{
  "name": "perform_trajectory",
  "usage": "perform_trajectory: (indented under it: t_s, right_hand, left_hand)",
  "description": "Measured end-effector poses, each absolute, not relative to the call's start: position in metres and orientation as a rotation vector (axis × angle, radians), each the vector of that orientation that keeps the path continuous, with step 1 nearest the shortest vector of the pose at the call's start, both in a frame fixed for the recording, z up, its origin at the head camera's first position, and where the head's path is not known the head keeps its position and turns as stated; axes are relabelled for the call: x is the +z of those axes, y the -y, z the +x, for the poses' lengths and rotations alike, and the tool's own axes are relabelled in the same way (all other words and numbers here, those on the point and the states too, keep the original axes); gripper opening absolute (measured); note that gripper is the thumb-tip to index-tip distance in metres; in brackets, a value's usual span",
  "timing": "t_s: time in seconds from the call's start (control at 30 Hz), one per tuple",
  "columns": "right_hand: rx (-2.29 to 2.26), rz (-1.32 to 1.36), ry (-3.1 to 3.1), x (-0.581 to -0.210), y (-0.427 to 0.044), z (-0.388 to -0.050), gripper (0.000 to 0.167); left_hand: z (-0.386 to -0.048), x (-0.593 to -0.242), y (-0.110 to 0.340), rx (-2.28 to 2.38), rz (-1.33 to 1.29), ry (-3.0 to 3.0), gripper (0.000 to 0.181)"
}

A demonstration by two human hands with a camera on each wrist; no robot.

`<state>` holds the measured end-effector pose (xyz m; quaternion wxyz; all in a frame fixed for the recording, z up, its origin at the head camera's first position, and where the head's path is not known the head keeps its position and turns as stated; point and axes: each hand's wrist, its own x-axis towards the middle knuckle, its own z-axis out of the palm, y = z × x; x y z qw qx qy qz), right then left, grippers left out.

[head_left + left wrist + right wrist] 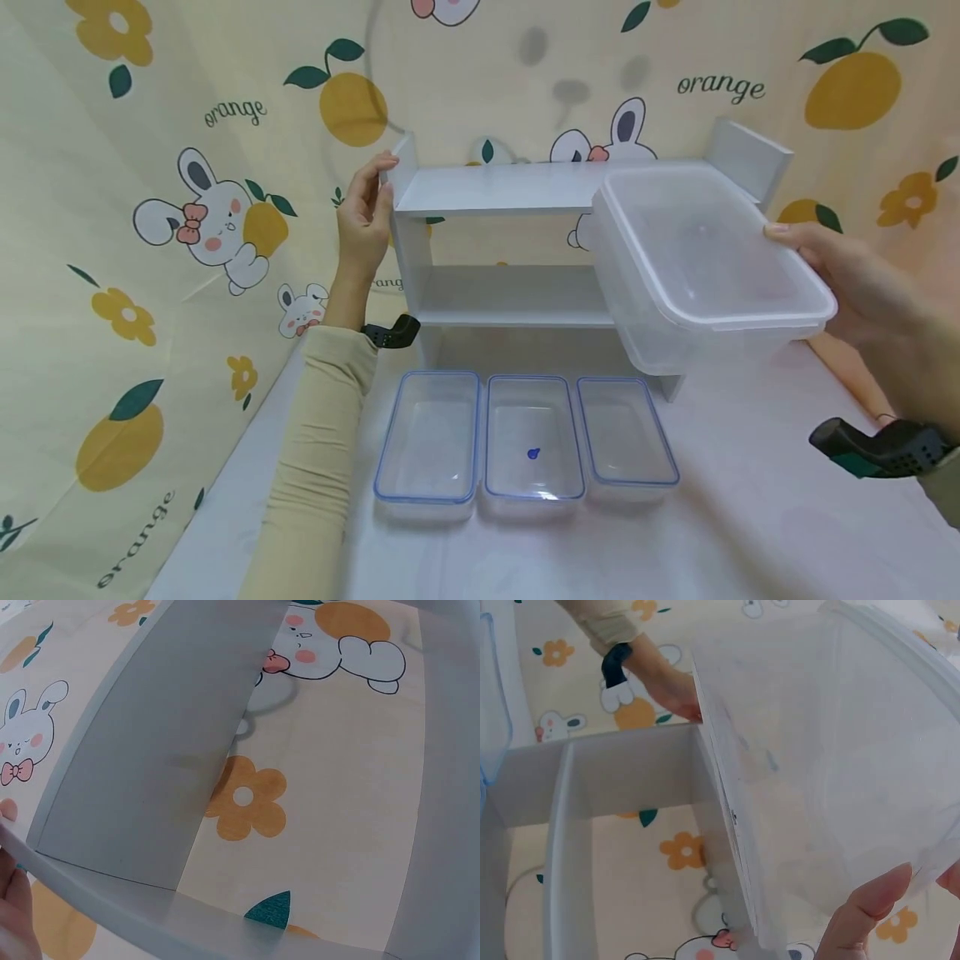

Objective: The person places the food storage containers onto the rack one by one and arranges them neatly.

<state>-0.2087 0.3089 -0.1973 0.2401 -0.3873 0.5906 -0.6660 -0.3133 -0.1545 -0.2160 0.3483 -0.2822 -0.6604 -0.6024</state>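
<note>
A large translucent plastic box [705, 242] with a lidded-looking top is in my right hand [862, 292]. The thumb presses its top rim and the fingers lie under the right side. The box is tilted, in front of the right part of a white shelf [517, 296]; in the right wrist view its base [727, 802] is close beside the shelf's top board, and contact is unclear. My left hand [365, 217] holds the shelf's raised left side panel near its top edge. In the left wrist view only part of that hand [16, 907] shows.
Three clear containers with blue rims, left [427, 437], middle [534, 437] and right [628, 431], stand in a row on the white tabletop [525, 558] before the shelf. A small blue mark [533, 453] shows in the middle one. A patterned cloth [225, 350] hangs behind.
</note>
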Motion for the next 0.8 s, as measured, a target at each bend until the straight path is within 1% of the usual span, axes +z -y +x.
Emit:
perform_trajectory:
  t_s: [0.13,0.37,0.6,0.8]
  right_hand:
    - [-1.865,-1.060,-1.659,-0.192,-0.304,-0.209,0.048]
    - [-1.907,-1.044,-1.552,-0.181,-0.295,-0.216,0.046]
    - [-1.966,-0.972,-1.757,-0.166,-0.289,-0.220,0.042]
    - [-2.036,-0.943,-1.622,-0.157,-0.290,-0.226,0.043]
  left_hand:
    - [-0.309,-0.213,0.153,-1.559,-0.722,1.728,0.030]
    - [-0.309,-0.214,0.155,-1.545,-0.715,1.737,0.031]
    - [-0.309,-0.214,0.155,-1.544,-0.718,1.747,0.031]
    - [-0.309,-0.215,0.154,-1.546,-0.717,1.745,0.031]
